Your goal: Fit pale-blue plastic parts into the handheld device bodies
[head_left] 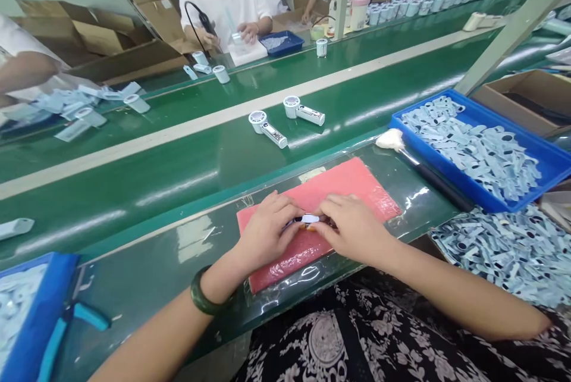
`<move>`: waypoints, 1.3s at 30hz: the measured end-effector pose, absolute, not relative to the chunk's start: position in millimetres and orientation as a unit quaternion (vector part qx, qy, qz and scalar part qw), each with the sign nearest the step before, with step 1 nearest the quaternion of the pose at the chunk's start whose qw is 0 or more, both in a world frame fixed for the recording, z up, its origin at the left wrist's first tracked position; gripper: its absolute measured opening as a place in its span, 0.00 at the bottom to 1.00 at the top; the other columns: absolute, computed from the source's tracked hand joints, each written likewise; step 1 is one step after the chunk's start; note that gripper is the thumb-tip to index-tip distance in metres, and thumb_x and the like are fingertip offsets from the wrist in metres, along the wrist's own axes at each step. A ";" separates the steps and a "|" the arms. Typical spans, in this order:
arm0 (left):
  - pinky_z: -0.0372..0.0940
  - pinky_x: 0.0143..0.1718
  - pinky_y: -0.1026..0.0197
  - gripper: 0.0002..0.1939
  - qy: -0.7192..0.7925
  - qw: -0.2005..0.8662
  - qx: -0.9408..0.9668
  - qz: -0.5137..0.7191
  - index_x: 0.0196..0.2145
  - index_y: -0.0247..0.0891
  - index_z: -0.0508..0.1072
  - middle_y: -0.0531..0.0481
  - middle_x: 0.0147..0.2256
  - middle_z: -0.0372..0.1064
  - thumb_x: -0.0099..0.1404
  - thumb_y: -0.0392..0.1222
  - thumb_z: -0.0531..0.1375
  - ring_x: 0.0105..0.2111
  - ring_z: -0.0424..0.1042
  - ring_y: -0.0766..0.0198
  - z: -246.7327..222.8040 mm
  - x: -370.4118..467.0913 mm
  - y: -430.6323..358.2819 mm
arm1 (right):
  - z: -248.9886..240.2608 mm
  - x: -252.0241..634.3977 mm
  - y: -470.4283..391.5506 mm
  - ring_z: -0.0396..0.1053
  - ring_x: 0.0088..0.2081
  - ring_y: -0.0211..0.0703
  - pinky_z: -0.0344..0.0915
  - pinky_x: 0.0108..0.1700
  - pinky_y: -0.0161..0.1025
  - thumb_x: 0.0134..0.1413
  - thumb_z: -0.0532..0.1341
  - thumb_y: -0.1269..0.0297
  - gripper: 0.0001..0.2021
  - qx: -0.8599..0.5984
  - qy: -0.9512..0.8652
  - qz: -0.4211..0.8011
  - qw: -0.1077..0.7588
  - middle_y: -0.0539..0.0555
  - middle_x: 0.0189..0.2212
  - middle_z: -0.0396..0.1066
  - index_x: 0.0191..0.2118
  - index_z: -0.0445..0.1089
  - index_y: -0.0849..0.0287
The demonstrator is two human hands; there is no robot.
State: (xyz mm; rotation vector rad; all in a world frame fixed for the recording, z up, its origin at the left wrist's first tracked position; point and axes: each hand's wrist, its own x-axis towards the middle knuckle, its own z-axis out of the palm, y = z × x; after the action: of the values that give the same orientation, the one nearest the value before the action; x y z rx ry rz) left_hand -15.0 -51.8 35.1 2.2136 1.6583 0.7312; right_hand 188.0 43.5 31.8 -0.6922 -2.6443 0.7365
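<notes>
"Can you make out what's in those fingers?"

"Only the middle. The left hand [270, 227] pinches one end, the right hand [350, 224] the other, so the fingertips cover both ends of that small, pale, narrow piece [309, 219]."

"And underneath?"

"Hidden. There's a yellowish speck at its lower edge; part or fingernail, I can't tell."

"What else is cut off?"

"The blue plastic tray [57, 281] on the left runs out of view, and the teal-handled hand tool [91, 315] beside it is only partly in sight."

"How does the piece look?"

"Smooth, whitish, long and slim, with something dark by the left fingers. Its full outline doesn't show."

"Where is it exactly?"

"Between the two hands, over the shiny pinkish-red rectangular pad [366, 182]; whether it touches the pad, I can't say."
</notes>
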 end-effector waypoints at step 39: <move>0.65 0.50 0.41 0.11 0.610 0.025 0.781 0.133 0.50 0.38 0.68 0.43 0.46 0.70 0.72 0.37 0.55 0.50 0.67 0.46 43.7 5.9 -78.0 | 10.2 199.2 35.2 0.65 0.59 0.50 0.61 0.63 0.54 0.66 0.59 0.69 0.18 -0.190 -0.847 0.464 0.176 0.58 0.58 0.68 0.59 0.67 0.58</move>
State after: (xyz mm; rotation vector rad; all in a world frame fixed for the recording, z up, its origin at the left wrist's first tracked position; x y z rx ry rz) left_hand 5.9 -78.0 43.7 2.4149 1.8853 0.4126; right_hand 199.2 35.2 10.2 -0.5379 -2.3988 1.3155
